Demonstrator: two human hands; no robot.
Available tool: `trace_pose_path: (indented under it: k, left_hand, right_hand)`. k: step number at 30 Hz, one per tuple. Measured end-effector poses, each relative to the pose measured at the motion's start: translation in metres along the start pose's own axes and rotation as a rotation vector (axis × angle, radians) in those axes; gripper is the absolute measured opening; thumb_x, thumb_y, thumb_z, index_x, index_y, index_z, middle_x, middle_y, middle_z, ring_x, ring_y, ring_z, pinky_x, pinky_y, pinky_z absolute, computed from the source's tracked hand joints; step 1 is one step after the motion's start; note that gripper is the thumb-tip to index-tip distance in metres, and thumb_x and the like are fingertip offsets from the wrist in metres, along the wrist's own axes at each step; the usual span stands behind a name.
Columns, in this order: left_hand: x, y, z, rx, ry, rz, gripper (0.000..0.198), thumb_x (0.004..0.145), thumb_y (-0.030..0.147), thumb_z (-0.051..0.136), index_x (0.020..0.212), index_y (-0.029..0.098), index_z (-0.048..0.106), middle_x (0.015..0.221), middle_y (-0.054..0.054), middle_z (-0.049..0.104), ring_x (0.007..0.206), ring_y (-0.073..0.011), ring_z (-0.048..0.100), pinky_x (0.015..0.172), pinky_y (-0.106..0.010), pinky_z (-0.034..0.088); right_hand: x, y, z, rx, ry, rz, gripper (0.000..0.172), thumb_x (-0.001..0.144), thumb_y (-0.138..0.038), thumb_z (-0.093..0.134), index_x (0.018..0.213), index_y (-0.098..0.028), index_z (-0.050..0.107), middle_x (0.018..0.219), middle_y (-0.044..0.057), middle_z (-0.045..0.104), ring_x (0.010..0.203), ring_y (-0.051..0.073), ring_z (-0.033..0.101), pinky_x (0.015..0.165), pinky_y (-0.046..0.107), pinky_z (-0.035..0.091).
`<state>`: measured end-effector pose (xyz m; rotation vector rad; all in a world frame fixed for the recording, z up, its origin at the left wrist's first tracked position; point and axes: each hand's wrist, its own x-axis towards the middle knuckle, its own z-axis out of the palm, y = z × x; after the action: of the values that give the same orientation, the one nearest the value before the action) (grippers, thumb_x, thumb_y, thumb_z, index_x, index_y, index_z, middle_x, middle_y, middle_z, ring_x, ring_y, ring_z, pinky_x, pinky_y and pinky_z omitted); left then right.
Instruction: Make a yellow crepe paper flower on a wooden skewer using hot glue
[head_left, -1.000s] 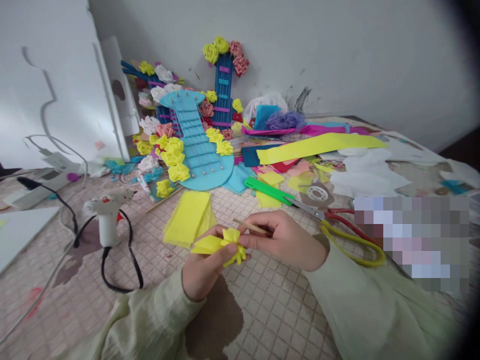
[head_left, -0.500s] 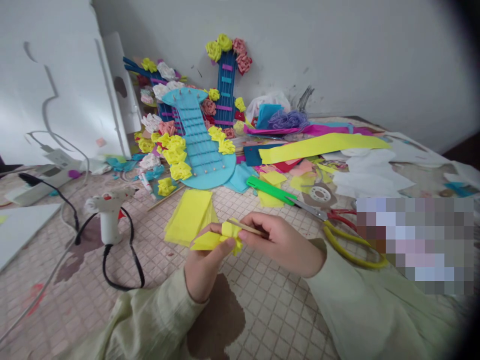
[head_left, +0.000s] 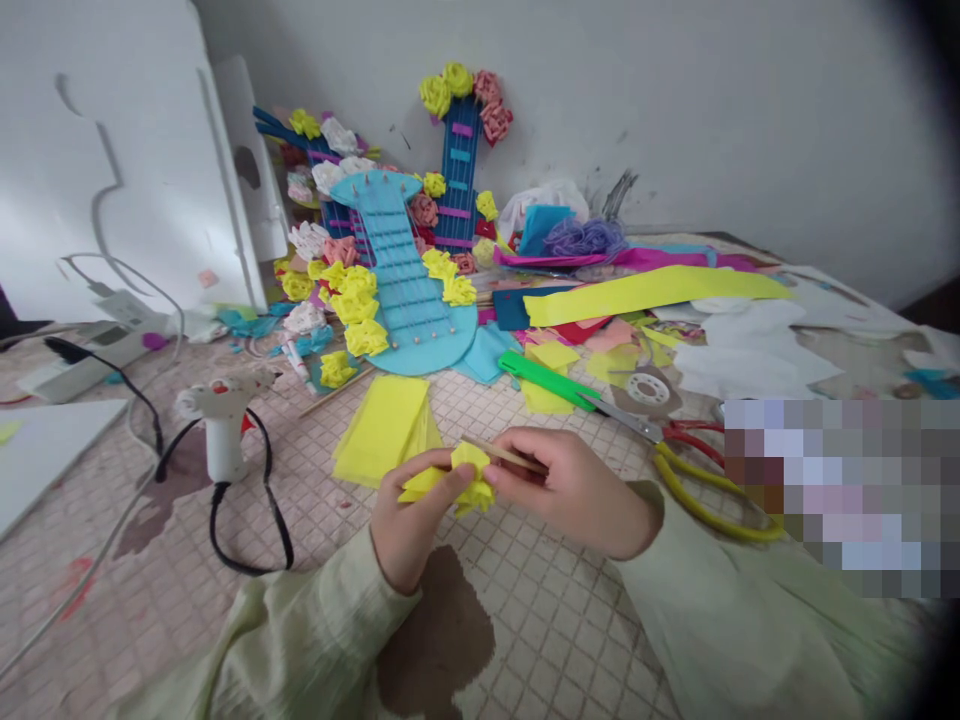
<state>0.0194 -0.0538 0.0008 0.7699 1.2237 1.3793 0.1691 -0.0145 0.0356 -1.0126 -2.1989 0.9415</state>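
My left hand (head_left: 416, 510) is closed on a folded piece of yellow crepe paper (head_left: 474, 490), pinched between thumb and fingers. From the right, my right hand (head_left: 577, 490) grips a thin wooden stick (head_left: 499, 453), whose tip lies across the top of the yellow paper; its fingertips touch the paper's edge. A stack of yellow paper sheets (head_left: 382, 425) lies just beyond my left hand. Behind it leans a light blue cardboard guitar shape (head_left: 416, 290) with strings and yellow paper flowers (head_left: 352, 300) along its edges.
A white glue gun (head_left: 225, 430) stands on the left, its black cord looping on the table. To the right lie a green cutter (head_left: 544, 380), scissors (head_left: 697, 480) and a tape roll (head_left: 649, 387). Dark blue guitar shapes (head_left: 459, 180) and paper strips fill the back. A pixelated patch covers the right edge.
My left thumb has moved up over the yellow paper, which is now more bunched, with less of its flat end showing. The whole view has shifted slightly.
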Motion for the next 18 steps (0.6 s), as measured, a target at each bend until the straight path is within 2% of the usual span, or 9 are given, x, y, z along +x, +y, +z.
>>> trace_pose_path:
  k: [5, 8, 14, 18]
  left_hand:
    - [0.0017, -0.0020, -0.0049, 0.033, -0.046, 0.036, 0.011, 0.063, 0.024, 0.067, 0.070, 0.016, 0.065, 0.067, 0.001, 0.061, 0.059, -0.0082, 0.054, 0.054, -0.018, 0.043]
    - [0.0020, -0.0016, -0.0067, 0.069, -0.057, 0.051, 0.012, 0.064, 0.025, 0.067, 0.073, 0.017, 0.065, 0.069, 0.001, 0.061, 0.061, -0.0080, 0.054, 0.055, -0.017, 0.044]
    - [0.0032, -0.0007, -0.0077, 0.152, 0.013, 0.077, 0.012, 0.063, 0.027, 0.067, 0.071, 0.018, 0.065, 0.066, 0.003, 0.060, 0.056, -0.0057, 0.052, 0.052, -0.015, 0.043]
    - [0.0045, -0.0010, -0.0085, 0.169, 0.048, 0.116, 0.013, 0.063, 0.027, 0.067, 0.073, 0.018, 0.066, 0.064, 0.003, 0.061, 0.055, -0.0051, 0.052, 0.051, -0.013, 0.043]
  right_hand:
    - [-0.0020, -0.0013, -0.0065, -0.070, 0.088, -0.018, 0.021, 0.078, -0.031, 0.050, 0.065, -0.016, 0.041, 0.056, -0.006, 0.035, 0.050, 0.006, 0.033, 0.047, 0.020, 0.027]
    - [-0.0036, -0.0024, -0.0096, -0.066, 0.064, -0.050, 0.017, 0.085, -0.028, 0.039, 0.073, -0.017, 0.043, 0.056, -0.006, 0.037, 0.050, 0.006, 0.036, 0.048, 0.020, 0.028]
    - [-0.0033, -0.0001, -0.0064, -0.177, 0.036, -0.186, 0.017, 0.083, -0.021, 0.041, 0.070, -0.015, 0.050, 0.061, -0.002, 0.047, 0.056, 0.007, 0.041, 0.053, 0.022, 0.030]
    - [-0.0028, 0.0025, -0.0040, -0.227, 0.059, -0.202, 0.020, 0.083, -0.021, 0.041, 0.072, -0.014, 0.056, 0.063, 0.000, 0.050, 0.057, 0.008, 0.042, 0.054, 0.022, 0.032]
